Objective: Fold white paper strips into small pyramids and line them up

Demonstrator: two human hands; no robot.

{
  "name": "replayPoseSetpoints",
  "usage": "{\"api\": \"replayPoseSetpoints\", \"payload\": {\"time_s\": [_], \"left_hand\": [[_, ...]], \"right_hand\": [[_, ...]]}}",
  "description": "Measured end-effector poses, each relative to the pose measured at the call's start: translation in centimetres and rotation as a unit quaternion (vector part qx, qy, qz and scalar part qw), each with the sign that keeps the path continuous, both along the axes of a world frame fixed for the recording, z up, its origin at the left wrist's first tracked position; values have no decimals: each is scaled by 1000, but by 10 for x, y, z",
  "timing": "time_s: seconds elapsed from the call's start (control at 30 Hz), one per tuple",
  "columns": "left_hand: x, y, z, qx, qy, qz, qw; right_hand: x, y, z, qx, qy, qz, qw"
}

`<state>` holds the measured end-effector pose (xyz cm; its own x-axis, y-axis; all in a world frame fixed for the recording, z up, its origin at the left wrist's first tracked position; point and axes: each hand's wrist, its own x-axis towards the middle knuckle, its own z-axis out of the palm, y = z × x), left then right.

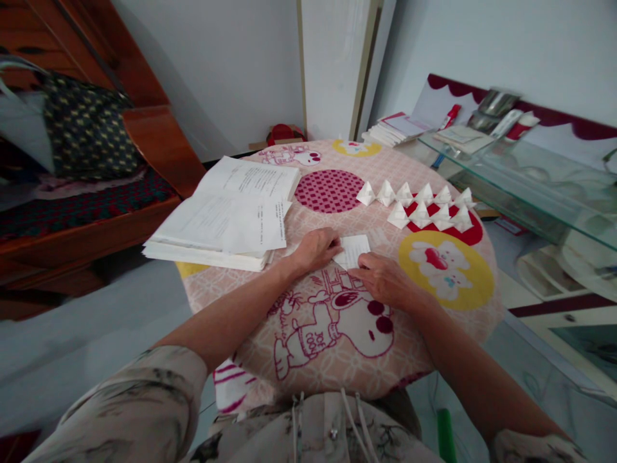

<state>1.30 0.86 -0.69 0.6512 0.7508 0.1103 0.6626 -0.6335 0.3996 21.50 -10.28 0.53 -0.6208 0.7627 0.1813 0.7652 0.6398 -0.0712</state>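
Between my two hands a small folded sheet of white paper [353, 249] lies on the patterned tablecloth [299, 296]. My left hand [318, 249] has its fingers curled onto the paper's left edge. At its lower right corner, my right hand [384, 278] pinches the paper, thumb and fingers close together. Beyond it, to the right, stand several small folded paper shapes with pointed tops [420, 215], set out in two rows. A thick stack of printed sheets [226, 212] lies open to the left of my left hand.
A glass-topped cabinet [520, 167] adjoins the table's right side, with metal containers [496, 106] and a red-and-white cup [523, 125] on it. Booklets [393, 128] are piled at the far right. A wooden bench [159, 145] with a dark patterned bag [87, 125] is at the left.
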Motion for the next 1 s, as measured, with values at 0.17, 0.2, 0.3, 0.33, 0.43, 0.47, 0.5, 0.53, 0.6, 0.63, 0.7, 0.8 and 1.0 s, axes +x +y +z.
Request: {"api": "replayPoseSetpoints", "payload": {"time_s": [0.17, 0.2, 0.3, 0.33, 0.43, 0.47, 0.5, 0.53, 0.6, 0.63, 0.7, 0.8, 1.0], "left_hand": [[0, 1, -2, 9, -2, -5, 1000], [0, 1, -3, 10, -5, -7, 1000], [0, 2, -4, 12, -10, -12, 1000], [0, 2, -4, 13, -10, -13, 1000], [0, 2, -4, 16, -11, -13, 1000], [0, 2, -4, 17, -11, -12, 1000], [0, 2, -4, 16, -11, -12, 1000], [0, 1, -3, 15, -10, -11, 1000], [0, 0, -2, 11, -9, -11, 1000], [0, 0, -1, 10, -8, -10, 1000], [0, -1, 0, 7, -5, -9, 1000], [1, -1, 1, 8, -2, -7, 1000], [1, -1, 1, 9, -7, -6, 1000]], "right_hand": [[0, 0, 0, 0, 12, 2, 1000], [0, 0, 0, -2, 15, 1, 1000], [1, 0, 1, -10, 23, 0, 1000], [1, 0, 1, -13, 27, 0, 1000], [1, 0, 2, -22, 36, -3, 999], [1, 0, 2, -24, 38, -4, 999], [1, 0, 1, -25, 41, -4, 999], [2, 0, 1, -26, 44, -3, 999], [2, 1, -1, -26, 56, -1, 998], [2, 1, -2, -24, 63, -1, 998], [2, 2, -3, -15, 70, 0, 997], [0, 2, -4, 4, 57, 2, 998], [-4, 1, -1, 4, 27, -8, 1000]]}}
